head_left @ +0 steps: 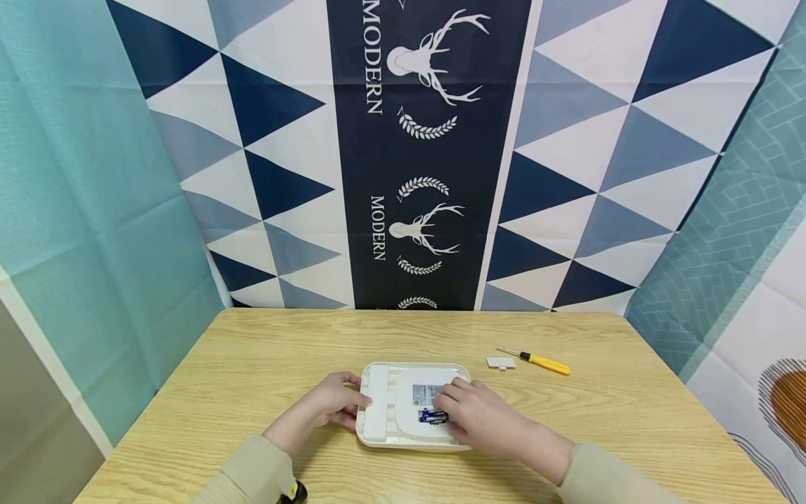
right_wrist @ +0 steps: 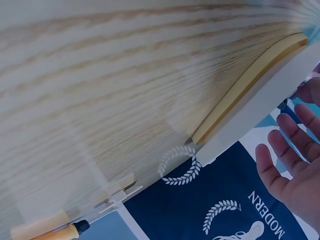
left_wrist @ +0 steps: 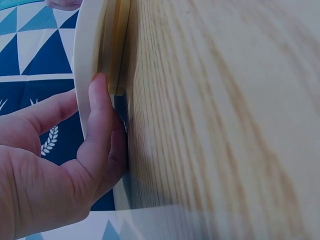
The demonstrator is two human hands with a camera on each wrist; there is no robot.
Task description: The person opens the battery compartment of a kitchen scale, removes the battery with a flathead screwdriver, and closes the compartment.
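Observation:
A white, flat device (head_left: 378, 402) with rounded corners lies underside up on the table, with a grey printed label. My left hand (head_left: 343, 400) grips its left edge, thumb on top and the other fingers low at the side; the left wrist view shows this hand (left_wrist: 65, 155) at the rim. Blue-and-silver batteries (head_left: 432, 416) show in the slot below the label. Over the device's right part, my right hand (head_left: 481, 416) pinches at a battery with thumb and forefinger, its contact partly hidden. In the right wrist view the other fingers (right_wrist: 290, 142) spread loosely.
A small white battery cover (head_left: 500, 362) lies behind and right of the device. Next to it is a screwdriver (head_left: 548, 363) with a yellow handle. A black-and-yellow item (head_left: 294, 493) shows beside the left sleeve. Patterned cloth (head_left: 415, 175) hangs behind the wooden table (head_left: 296, 336).

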